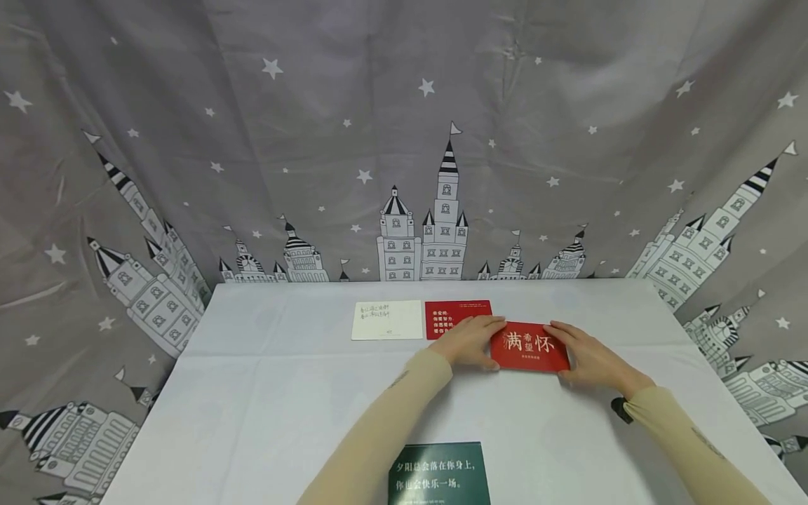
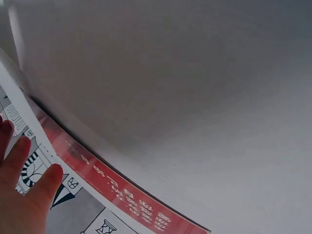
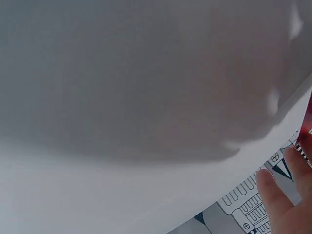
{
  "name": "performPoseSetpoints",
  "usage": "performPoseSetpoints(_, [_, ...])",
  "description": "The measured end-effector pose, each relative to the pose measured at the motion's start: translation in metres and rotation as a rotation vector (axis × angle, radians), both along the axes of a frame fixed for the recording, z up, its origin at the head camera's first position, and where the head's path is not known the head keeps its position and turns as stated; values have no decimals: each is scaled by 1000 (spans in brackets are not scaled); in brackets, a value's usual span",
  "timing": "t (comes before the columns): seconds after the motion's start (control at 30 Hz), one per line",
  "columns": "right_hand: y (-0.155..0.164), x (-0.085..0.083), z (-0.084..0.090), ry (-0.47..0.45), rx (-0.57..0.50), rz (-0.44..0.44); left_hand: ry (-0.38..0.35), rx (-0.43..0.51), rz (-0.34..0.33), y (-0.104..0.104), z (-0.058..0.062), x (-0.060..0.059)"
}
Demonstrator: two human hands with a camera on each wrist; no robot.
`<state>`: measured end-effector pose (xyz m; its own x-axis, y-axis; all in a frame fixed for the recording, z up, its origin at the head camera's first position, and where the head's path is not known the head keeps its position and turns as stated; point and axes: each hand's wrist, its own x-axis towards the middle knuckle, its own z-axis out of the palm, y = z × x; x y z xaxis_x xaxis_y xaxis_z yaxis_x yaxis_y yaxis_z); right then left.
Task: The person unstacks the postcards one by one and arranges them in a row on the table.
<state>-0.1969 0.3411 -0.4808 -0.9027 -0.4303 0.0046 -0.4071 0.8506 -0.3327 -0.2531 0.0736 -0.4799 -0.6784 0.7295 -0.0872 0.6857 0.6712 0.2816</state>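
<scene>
A red card (image 1: 529, 354) with large pale characters is held between two hands, toward the right of the table. My left hand (image 1: 468, 342) grips its left edge, thumb near the lower corner and fingers near the upper one. At the right edge, my right hand (image 1: 592, 359) grips it the same way. A second red card (image 1: 445, 317) with lines of white text lies just behind the left hand, which partly covers it; left of that is a cream card (image 1: 386, 321) with handwriting. In the right wrist view a sliver of red shows beside the right hand (image 3: 287, 204).
A dark green card (image 1: 440, 477) with white text lies near the front edge, partly behind the left sleeve (image 1: 385, 428). White cloth (image 1: 252, 407) covers the table. Behind it hangs a grey curtain (image 1: 315, 105) printed with castles and stars.
</scene>
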Motion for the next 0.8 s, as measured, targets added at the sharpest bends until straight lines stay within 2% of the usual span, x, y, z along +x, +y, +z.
performPoseSetpoints(0.47, [5,-23,0,46,116,9,-7,-3,67,18,-4,-12])
performPoseSetpoints(0.8, [8,-39,4,-9,137,-29,61,-35,81,27,2,-18])
